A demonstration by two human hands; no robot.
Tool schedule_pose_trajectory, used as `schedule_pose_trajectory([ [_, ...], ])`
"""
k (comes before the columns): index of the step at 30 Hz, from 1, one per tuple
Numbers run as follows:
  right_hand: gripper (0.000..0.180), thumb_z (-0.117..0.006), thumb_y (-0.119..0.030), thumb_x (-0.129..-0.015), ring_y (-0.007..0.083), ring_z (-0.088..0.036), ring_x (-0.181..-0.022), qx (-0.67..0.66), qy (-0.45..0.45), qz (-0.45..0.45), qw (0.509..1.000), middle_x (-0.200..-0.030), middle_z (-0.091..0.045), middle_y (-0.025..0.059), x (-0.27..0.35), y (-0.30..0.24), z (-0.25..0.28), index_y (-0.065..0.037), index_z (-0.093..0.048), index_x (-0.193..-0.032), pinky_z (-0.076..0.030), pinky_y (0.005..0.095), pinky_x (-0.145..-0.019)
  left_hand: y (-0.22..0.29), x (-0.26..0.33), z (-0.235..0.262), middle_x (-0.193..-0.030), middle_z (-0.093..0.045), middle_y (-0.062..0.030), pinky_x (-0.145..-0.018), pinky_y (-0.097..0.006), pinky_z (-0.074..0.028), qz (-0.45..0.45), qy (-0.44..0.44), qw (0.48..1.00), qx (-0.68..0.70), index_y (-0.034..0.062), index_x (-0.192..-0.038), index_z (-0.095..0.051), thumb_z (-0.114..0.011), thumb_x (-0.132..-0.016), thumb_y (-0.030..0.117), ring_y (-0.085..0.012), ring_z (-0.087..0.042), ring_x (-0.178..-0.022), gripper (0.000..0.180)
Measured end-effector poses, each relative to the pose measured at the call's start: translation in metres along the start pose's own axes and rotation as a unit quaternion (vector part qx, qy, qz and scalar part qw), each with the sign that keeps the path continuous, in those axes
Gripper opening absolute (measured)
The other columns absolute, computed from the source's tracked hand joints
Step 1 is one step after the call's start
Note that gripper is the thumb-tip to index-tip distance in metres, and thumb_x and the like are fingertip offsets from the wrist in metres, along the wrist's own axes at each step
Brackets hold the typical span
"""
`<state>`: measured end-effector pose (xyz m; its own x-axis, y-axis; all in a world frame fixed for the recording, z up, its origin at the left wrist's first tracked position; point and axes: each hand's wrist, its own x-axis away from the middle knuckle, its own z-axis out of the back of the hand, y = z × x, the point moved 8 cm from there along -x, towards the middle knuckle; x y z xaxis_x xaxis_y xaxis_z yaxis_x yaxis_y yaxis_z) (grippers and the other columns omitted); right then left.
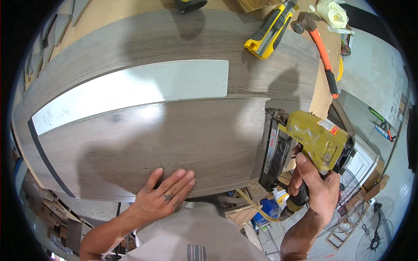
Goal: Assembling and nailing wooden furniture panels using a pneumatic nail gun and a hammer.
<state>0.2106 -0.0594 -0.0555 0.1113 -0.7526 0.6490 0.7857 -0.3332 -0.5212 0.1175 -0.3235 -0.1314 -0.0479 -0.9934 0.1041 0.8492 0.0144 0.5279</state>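
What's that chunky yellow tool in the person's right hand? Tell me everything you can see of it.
The yellow pneumatic nail gun has a scuffed, paint-worn metal-looking body, a small label sticker on top and a long black-and-silver nail magazine along its front. Its nose is pressed against the right end of the grey wood-grain board. The right hand wraps its dark handle from below, fingers curled around it. A yellowish air hose runs from the base of the handle, down to the left.

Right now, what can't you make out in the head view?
- Nail gun nose: hidden by its magazine against the grey panel end.
- Right hand fingers: wrapped behind the grip.
- Black tool: cut off by the top edge.
- Under the left hand: panel edge covered.
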Motion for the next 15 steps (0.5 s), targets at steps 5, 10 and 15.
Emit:
schedule_pose_trajectory([
  [5,0.023,-0.067,-0.004,-0.086,0.0112,-0.053,-0.049,-0.022,-0.04,-0.02,0.999,-0.07,-0.062,0.0071,0.0,-0.009,0.004,0.006,-0.061,-0.105,-0.043,0.0263,-0.042,-0.002,0.0,-0.001,-0.144,-0.05,-0.004,-0.118,-0.053,-0.014,0.005,0.003,1.0,0.0,0.0115,-0.126,-0.062,-0.061,-0.087,0.018,-0.0201,-0.039,-0.139,0.04],
  [10,0.037,-0.069,-0.019,-0.083,0.013,-0.045,-0.037,0.009,-0.02,0.024,0.999,-0.052,-0.052,0.0053,-0.004,-0.018,-0.003,0.009,-0.061,-0.108,-0.038,0.0256,-0.037,0.001,0.001,-0.002,-0.144,-0.049,-0.0055,-0.117,-0.056,-0.014,-0.024,-0.017,0.999,-0.027,0.0105,-0.132,-0.057,-0.072,-0.079,0.03,-0.0233,-0.038,-0.139,0.059],
  [15,0.036,-0.069,-0.019,-0.084,0.0125,-0.045,-0.036,0.027,-0.018,0.041,0.999,-0.052,-0.05,0.005,-0.008,-0.022,-0.007,0.009,-0.061,-0.105,-0.04,0.0254,-0.037,-0.001,0.001,0.0,-0.145,-0.048,-0.0042,-0.117,-0.055,-0.014,-0.019,-0.011,1.0,-0.022,0.0113,-0.133,-0.056,-0.071,-0.079,0.029,-0.0215,-0.038,-0.139,0.058],
])
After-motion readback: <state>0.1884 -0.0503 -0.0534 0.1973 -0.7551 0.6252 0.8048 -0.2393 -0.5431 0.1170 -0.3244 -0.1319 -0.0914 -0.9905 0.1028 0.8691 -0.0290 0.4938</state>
